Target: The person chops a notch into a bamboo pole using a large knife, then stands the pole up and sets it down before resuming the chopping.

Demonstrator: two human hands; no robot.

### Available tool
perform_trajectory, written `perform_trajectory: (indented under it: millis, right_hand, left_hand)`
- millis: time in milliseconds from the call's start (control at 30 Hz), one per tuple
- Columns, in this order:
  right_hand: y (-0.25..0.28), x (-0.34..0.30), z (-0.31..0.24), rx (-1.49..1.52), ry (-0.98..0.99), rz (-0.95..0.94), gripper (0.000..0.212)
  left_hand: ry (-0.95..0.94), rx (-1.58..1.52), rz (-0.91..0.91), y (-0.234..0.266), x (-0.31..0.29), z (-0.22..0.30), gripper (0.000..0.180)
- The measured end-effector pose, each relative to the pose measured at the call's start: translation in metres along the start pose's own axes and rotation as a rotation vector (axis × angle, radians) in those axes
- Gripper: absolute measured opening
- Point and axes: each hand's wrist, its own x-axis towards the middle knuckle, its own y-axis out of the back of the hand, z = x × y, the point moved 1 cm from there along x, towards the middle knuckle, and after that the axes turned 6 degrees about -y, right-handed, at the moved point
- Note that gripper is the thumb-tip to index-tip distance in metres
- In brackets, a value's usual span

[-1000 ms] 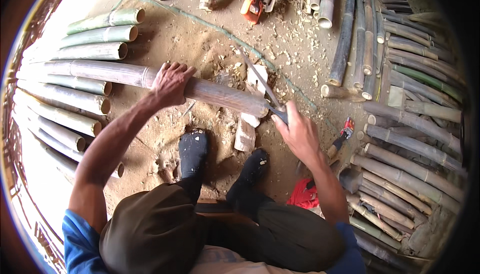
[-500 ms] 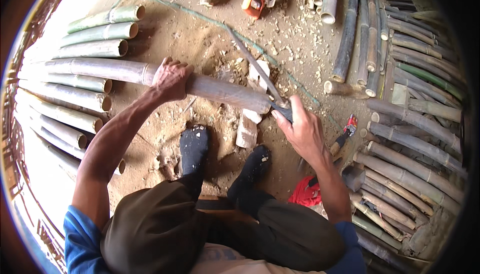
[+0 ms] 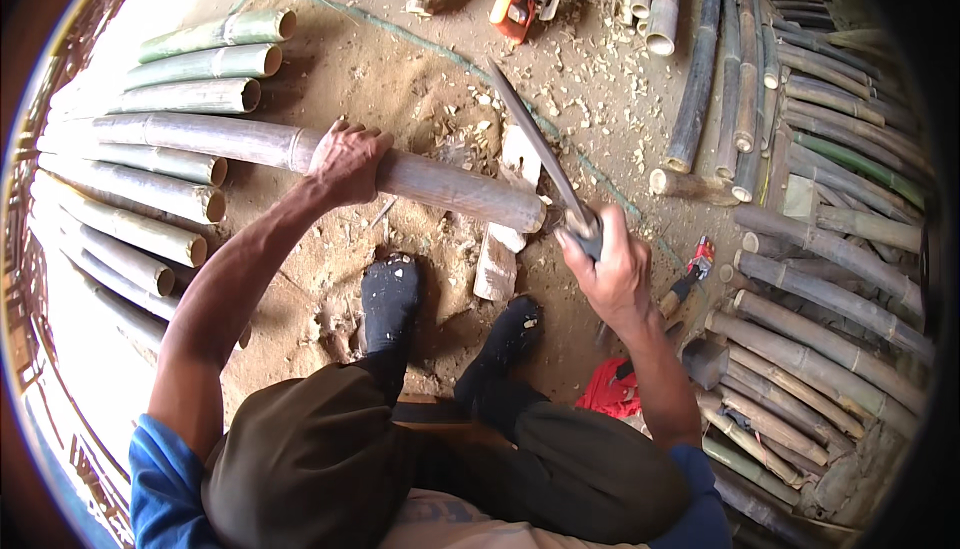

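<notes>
My left hand [image 3: 346,163] is wrapped over a thick bamboo pole [image 3: 460,192] that runs from the far left toward the middle. The pole's right end rests across a pale wood block [image 3: 495,263] on the ground. In my right hand [image 3: 610,267] is the dark handle of a long-bladed knife [image 3: 535,134]. Its blade slants up and to the left, just off the cut end of the pole. My fingers close round the handle and hide part of it.
Cut bamboo lengths [image 3: 165,199] lie side by side on the left. Bamboo stacks [image 3: 830,299] fill the right side, with more poles [image 3: 660,9] at the top. An orange-cased tool [image 3: 513,15] lies near them. A red cloth [image 3: 608,389] is by my right forearm. Shavings cover the ground.
The knife in my right hand has moved right and a little down, away from the pole's end. My left hand keeps its hold on the bamboo pole.
</notes>
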Motion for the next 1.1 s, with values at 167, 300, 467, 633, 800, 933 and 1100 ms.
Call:
perform_trajectory:
  millis: [167, 300, 467, 633, 800, 933, 1100]
  right_hand:
    - [-0.049, -0.035, 0.096, -0.294, -0.337, -0.497, 0.038]
    - [-0.021, 0.005, 0.024, -0.144, -0.26, -0.307, 0.036]
    - [-0.018, -0.021, 0.036, 0.046, 0.094, 0.098, 0.031]
    - [-0.044, -0.018, 0.061, -0.404, -0.257, -0.453, 0.033]
    - [-0.001, 0.004, 0.002, -0.052, -0.192, -0.213, 0.033]
    - [-0.038, -0.021, 0.057, -0.232, -0.299, -0.367, 0.027]
    - [-0.039, -0.013, 0.063, -0.387, -0.16, -0.441, 0.025]
  left_hand:
    - [-0.035, 0.023, 0.059, 0.007, 0.012, 0.002, 0.031]
    - [-0.067, 0.044, 0.2, -0.023, -0.01, -0.013, 0.027]
    - [-0.075, 0.057, 0.275, -0.005, -0.009, 0.014, 0.017]
    - [-0.032, 0.191, 0.26, -0.028, -0.012, -0.002, 0.046]
    - [0.037, -0.038, -0.358, 0.023, 0.017, -0.016, 0.072]
    - [0.128, -0.11, -0.491, 0.022, 0.028, -0.015, 0.063]
    - [0.155, -0.067, -0.463, 0.022, 0.02, -0.013, 0.06]
